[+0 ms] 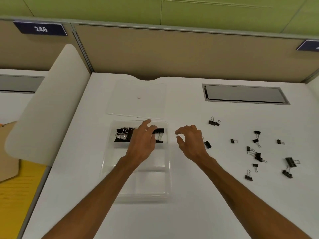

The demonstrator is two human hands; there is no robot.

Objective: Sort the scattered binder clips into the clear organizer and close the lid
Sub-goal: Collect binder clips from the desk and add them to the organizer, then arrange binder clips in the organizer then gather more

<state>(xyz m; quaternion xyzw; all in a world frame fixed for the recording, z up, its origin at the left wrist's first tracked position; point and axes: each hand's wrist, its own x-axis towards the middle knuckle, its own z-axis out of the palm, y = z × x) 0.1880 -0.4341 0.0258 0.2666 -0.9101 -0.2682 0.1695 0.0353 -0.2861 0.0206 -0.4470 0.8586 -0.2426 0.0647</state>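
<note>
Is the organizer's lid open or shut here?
Open: the clear lid lies flat on the desk behind the organizer, its compartments uncovered.

You're at a white desk in soft, even light. Its back edge has a curved notch and butts against a tan partition panel, with a green wall above that. A blue plate reading 246 sits on the partition at your upper left. A second blue plate is cut off at your right edge. A grey recessed hatch is set into the desk, far right. A white rounded divider stands on your left. Beyond it are a neighbouring white desk and, lower down, a yellow surface.
</note>
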